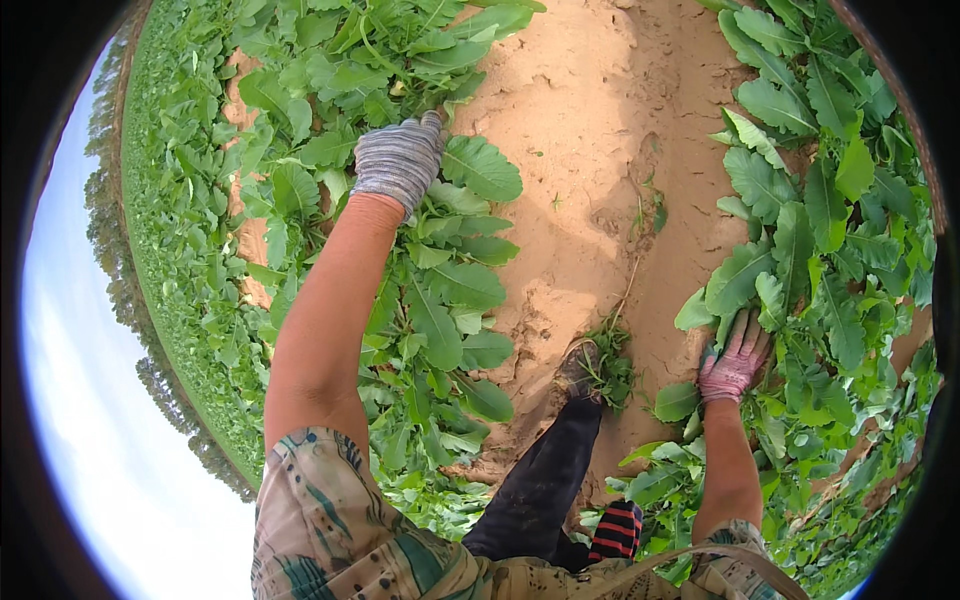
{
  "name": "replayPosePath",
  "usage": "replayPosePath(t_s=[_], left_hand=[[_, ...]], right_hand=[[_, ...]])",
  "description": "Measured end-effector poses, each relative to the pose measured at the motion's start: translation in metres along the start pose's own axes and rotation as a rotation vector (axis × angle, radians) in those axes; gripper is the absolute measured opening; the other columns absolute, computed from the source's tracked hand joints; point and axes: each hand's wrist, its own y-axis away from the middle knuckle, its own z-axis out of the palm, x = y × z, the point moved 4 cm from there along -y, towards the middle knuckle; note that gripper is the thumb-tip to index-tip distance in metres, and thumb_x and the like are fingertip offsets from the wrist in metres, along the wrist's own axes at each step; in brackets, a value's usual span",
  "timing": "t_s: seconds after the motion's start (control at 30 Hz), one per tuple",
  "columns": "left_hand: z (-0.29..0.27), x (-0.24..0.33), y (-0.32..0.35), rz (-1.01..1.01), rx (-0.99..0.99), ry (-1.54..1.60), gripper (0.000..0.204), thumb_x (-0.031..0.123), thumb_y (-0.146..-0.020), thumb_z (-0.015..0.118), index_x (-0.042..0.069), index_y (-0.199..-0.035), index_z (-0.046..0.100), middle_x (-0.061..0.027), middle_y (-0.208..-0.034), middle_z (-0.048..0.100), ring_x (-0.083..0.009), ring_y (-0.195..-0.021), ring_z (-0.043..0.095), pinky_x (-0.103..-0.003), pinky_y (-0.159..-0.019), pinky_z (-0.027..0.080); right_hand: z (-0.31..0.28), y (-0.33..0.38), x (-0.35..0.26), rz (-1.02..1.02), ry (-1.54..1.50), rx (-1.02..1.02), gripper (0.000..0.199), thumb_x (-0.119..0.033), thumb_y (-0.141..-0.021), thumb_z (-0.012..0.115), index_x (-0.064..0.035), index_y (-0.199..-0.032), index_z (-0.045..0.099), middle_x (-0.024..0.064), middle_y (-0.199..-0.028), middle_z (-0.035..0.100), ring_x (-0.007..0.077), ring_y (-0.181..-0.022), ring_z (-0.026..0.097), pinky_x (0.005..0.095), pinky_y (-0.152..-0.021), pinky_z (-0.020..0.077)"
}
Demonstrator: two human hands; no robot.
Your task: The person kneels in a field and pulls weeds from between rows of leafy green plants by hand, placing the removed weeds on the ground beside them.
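Sandy furrow (590,200) as landmark. Left hand (398,160), grey knit glove, fisted round leaf stalks in left-side leafy row (440,290), far up furrow. Right hand (735,362), pink glove, fingers spread into right-side plant (790,250), nearer body. Boot (580,372) stands between.

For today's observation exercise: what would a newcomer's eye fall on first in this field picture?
Two gloved hands reaching into leafy rows: the left hand, in a grey knit glove, grips leaves at upper centre, and the right hand, in a pink glove, presses into the plants at right. Between them runs a bare sandy furrow, with a muddy shoe on it.
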Motion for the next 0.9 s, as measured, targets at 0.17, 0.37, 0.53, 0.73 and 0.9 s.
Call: replayPosePath(t_s=[0.17,0.37,0.53,0.73,0.9], left_hand=[[-0.015,-0.01,-0.021,0.003,0.263,0.115,0.033,0.023,-0.088,0.057,0.013,-0.12,0.059,-0.0116,-0.121,0.062,-0.0302,-0.103,0.062,-0.043,-0.084,0.051],[-0.007,-0.008,-0.065,0.036,0.005,-0.072,0.036,0.032,-0.094,0.049,0.014,-0.122,0.061,-0.0138,-0.122,0.061,-0.0334,-0.103,0.062,-0.042,-0.086,0.051],[0.007,-0.03,-0.084,-0.222,-0.118,0.164,0.04,0.038,-0.095,0.046,0.007,-0.112,0.066,-0.018,-0.112,0.065,-0.0363,-0.103,0.062,-0.046,-0.086,0.05],[0.042,-0.057,-0.092,-0.734,-0.272,0.964,0.053,0.042,-0.095,0.044,-0.005,-0.11,0.063,-0.0251,-0.105,0.065,-0.0392,-0.099,0.062,-0.044,-0.085,0.049],[0.054,-0.058,-0.125,-0.328,-0.344,0.472,0.044,0.041,-0.091,0.05,0.001,-0.103,0.064,-0.017,-0.102,0.066,-0.0333,-0.09,0.061,-0.042,-0.083,0.048]], right_hand=[[-0.001,0.001,0.0,-0.001,0.0,-0.008,0.081,-0.04,-0.079,0.049,-0.0075,-0.149,0.025,0.0145,-0.153,0.025,0.0434,-0.136,0.024,0.0568,-0.112,0.0178],[0.003,0.003,0.002,0.012,0.005,-0.04,0.083,-0.04,-0.078,0.05,-0.0076,-0.15,0.024,0.0152,-0.153,0.025,0.0439,-0.136,0.023,0.0573,-0.113,0.0165],[0.003,0.004,0.002,0.014,-0.006,-0.052,0.087,-0.04,-0.075,0.052,-0.0084,-0.151,0.022,0.0151,-0.153,0.024,0.0445,-0.136,0.022,0.0576,-0.113,0.0145],[0.003,0.004,0.003,0.007,-0.005,-0.066,0.087,-0.042,-0.074,0.051,-0.0089,-0.15,0.023,0.0151,-0.153,0.024,0.0443,-0.133,0.025,0.0578,-0.113,0.0149],[0.004,0.005,0.005,0.046,-0.022,-0.13,0.093,-0.038,-0.066,0.061,-0.0101,-0.149,0.027,0.0182,-0.148,0.026,0.0449,-0.132,0.025,0.0595,-0.112,0.0159]])
